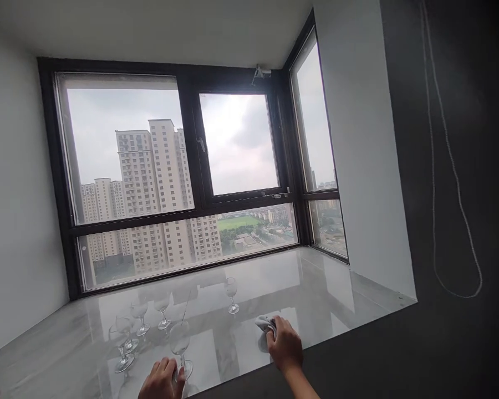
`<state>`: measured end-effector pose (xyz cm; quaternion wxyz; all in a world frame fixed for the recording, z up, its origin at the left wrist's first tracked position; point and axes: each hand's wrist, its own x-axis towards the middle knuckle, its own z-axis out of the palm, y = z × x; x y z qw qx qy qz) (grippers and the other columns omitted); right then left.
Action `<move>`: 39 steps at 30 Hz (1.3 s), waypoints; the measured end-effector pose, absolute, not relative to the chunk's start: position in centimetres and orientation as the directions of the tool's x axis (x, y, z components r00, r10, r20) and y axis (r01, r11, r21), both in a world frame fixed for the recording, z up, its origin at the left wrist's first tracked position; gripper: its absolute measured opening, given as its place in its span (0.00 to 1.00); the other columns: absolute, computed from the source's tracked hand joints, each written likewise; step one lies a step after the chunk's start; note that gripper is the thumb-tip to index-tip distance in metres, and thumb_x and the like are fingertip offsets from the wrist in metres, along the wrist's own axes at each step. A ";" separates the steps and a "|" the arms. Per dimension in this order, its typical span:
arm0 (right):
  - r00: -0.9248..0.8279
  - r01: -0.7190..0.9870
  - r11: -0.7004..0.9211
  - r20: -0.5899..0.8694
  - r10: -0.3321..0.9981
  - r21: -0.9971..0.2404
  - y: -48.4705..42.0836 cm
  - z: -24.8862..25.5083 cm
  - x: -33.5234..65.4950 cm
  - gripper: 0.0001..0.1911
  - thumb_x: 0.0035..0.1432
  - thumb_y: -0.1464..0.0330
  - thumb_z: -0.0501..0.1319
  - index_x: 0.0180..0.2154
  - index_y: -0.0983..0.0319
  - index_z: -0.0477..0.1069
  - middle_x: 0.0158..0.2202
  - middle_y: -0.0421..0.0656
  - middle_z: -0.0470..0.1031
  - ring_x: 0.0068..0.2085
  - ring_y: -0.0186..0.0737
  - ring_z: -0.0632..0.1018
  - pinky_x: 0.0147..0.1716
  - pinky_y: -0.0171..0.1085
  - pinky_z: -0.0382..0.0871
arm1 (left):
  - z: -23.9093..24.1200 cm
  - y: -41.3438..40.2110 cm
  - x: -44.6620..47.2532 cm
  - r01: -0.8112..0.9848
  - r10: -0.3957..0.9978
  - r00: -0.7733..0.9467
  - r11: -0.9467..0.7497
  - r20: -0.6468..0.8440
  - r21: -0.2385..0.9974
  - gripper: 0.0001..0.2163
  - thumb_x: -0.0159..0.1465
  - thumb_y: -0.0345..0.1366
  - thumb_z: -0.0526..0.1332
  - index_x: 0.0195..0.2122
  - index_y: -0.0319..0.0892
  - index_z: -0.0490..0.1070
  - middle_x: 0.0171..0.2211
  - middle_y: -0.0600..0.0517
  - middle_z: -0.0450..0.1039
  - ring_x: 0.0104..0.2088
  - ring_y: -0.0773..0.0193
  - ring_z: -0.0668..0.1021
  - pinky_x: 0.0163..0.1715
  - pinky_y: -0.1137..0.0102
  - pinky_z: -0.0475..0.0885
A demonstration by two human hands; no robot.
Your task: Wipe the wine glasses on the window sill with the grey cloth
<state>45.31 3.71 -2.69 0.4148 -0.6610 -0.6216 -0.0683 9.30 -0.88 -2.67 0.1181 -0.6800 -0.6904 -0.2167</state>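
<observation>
My left hand (161, 380) grips the stem of a clear wine glass (180, 339) that stands upright near the front edge of a glossy marble sill (316, 288). My right hand (285, 344) rests on the sill and holds a crumpled grey cloth (264, 325), about a hand's width to the right of that glass. Several other clear wine glasses stand upright on the sill: a cluster to the left (127, 332) and one apart farther back (232, 293).
A wide black-framed window (191, 166) runs behind the sill, with high-rise buildings outside. White walls close the bay on both sides. A dark wall (461, 194) with a hanging beaded cord (453, 183) stands at the right.
</observation>
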 end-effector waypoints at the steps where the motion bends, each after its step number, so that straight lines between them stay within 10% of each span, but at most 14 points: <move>1: 0.221 0.878 0.114 0.603 0.766 -0.466 3.7 -2.6 45.3 0.09 0.56 0.72 0.54 0.39 0.58 0.69 0.38 0.42 0.75 0.42 0.41 0.75 0.40 0.35 0.62 | -2.5 -1.0 9.5 0.990 0.888 -0.050 -0.015 0.457 0.137 0.15 0.65 0.46 0.47 0.31 0.48 0.69 0.38 0.48 0.74 0.43 0.55 0.73 0.45 0.63 0.66; 25: 0.181 0.900 0.142 0.650 0.738 -0.412 4.3 -4.1 46.0 0.13 0.59 0.70 0.52 0.44 0.60 0.69 0.39 0.45 0.75 0.39 0.43 0.75 0.38 0.37 0.62 | 0.7 1.0 10.4 0.933 0.948 -0.194 0.098 0.254 0.347 0.20 0.61 0.49 0.54 0.49 0.45 0.73 0.40 0.49 0.77 0.43 0.60 0.76 0.43 0.70 0.66; 39: 0.183 0.899 0.135 0.638 0.748 -0.417 4.3 -4.1 46.0 0.14 0.59 0.69 0.51 0.45 0.60 0.69 0.40 0.45 0.75 0.40 0.43 0.76 0.37 0.37 0.61 | 0.8 0.5 11.2 0.959 0.952 -0.183 0.117 0.247 0.258 0.21 0.61 0.46 0.55 0.53 0.44 0.70 0.46 0.45 0.75 0.50 0.56 0.74 0.45 0.68 0.65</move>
